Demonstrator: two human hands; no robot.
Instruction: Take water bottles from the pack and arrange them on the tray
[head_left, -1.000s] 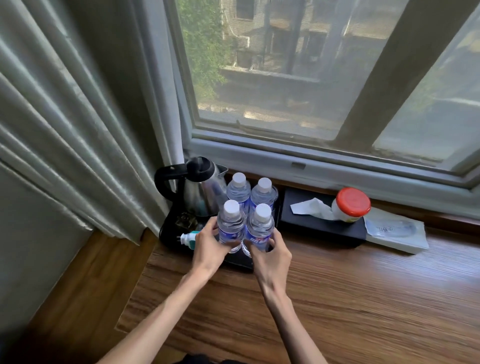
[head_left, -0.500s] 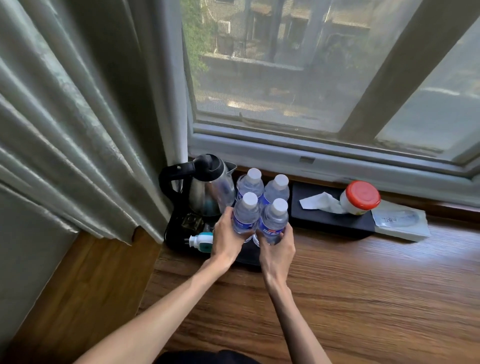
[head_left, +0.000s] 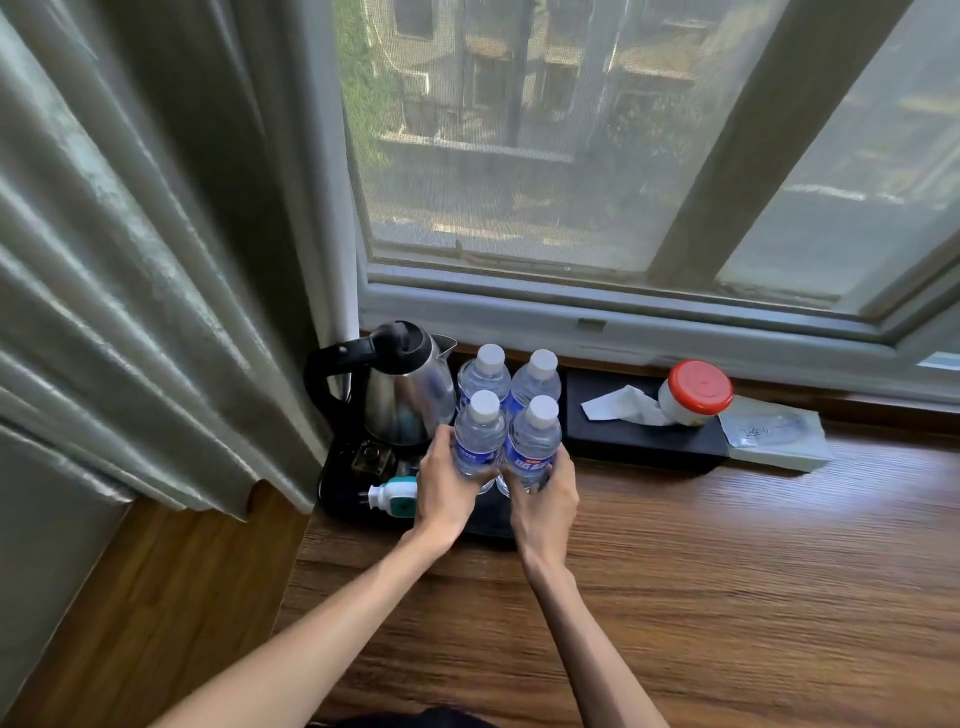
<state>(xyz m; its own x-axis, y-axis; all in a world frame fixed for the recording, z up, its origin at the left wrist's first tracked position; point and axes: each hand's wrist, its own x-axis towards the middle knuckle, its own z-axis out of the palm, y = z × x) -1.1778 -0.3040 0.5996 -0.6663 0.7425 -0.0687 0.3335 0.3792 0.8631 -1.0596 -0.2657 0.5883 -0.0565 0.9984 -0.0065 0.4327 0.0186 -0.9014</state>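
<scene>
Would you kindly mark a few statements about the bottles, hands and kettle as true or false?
1. Four water bottles stand in a two-by-two block. True.
2. The left hand grips the near-left bottle. True.
3. The bottle caps are red. False: they are white; the red lid is on the jar.
4. The kettle stands to the right of the bottles. False: it stands to their left.
5. The right hand holds the near-right bottle. True.

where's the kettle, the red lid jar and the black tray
kettle (head_left: 402, 397), head view, on its steel body
red lid jar (head_left: 700, 385), head view, on the lid top
black tray (head_left: 491, 519), head view, on its near edge
</scene>
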